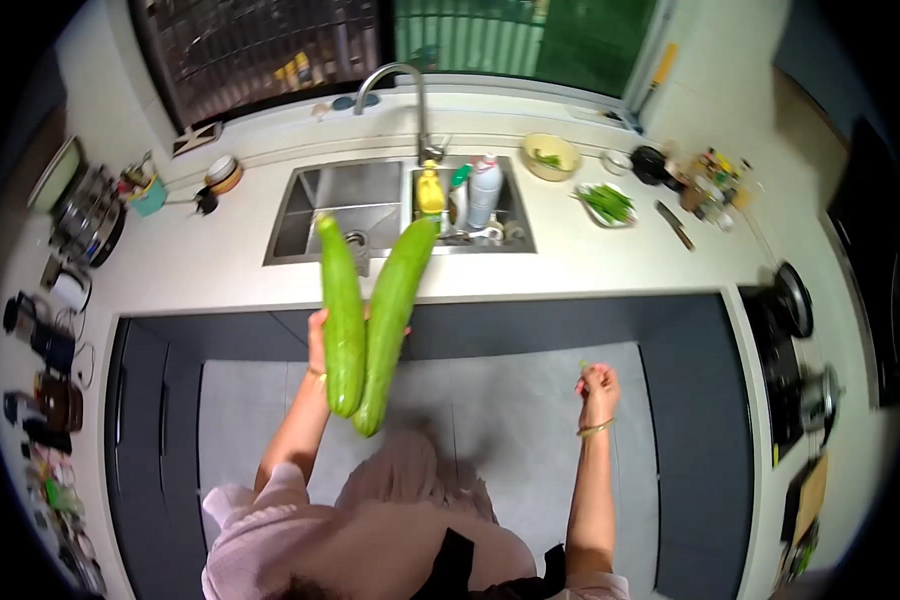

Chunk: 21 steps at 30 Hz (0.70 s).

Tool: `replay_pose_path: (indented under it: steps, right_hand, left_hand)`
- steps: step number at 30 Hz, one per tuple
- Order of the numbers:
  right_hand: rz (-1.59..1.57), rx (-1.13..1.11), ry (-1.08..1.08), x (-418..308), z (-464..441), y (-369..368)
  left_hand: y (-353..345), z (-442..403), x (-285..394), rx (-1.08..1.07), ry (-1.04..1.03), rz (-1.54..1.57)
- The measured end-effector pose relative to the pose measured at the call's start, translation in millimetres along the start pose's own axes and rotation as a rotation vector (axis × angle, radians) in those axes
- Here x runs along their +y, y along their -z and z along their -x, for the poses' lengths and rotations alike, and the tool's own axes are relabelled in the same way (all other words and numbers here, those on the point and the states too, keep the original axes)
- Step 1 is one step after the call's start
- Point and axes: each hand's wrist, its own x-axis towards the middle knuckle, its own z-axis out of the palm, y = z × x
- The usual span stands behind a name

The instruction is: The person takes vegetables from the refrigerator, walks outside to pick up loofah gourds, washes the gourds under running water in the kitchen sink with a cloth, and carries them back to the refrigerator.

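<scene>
The two long green gourds are whole, skins on and with no cut showing, so nothing looks done to them so far and any work on them is all left; they are up off the counter, side by side in front of the sink, touching low down and spreading apart toward their upper ends. The left hand has its fingers wrapped around them from behind, clamped on both, though the gourds hide part of that grip. The right hand, well apart from them, has its fingertips drawn together on what is probably a small green scrap, too small to make out well. Further along are the slender green pods, gathered on a white dish; the knife lies beside that dish, out of either hand
</scene>
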Motion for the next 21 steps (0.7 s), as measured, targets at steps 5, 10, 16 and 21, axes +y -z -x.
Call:
replay_pose_path:
  steps: [5, 10, 16, 21]
  right_hand:
    - [0.031, -0.065, 0.067, -19.8, -141.5, -76.0]
    - [0.077, -0.130, 0.071, -47.4, -266.3, -140.0]
    - [0.066, -0.172, 0.164, -47.0, -419.4, -191.7]
    - [0.391, -0.194, 0.050, -51.1, -534.8, -222.3]
  left_hand:
    - [43.8, -105.1, -5.1, -0.125, 0.026, 0.126]
    - [31.7, -212.5, -11.6, -0.091, -0.030, 0.050]
    - [48.5, -288.4, -23.0, 0.002, 0.036, 0.108]
    - [67.8, -334.7, -46.0, 0.130, -0.047, 0.044]
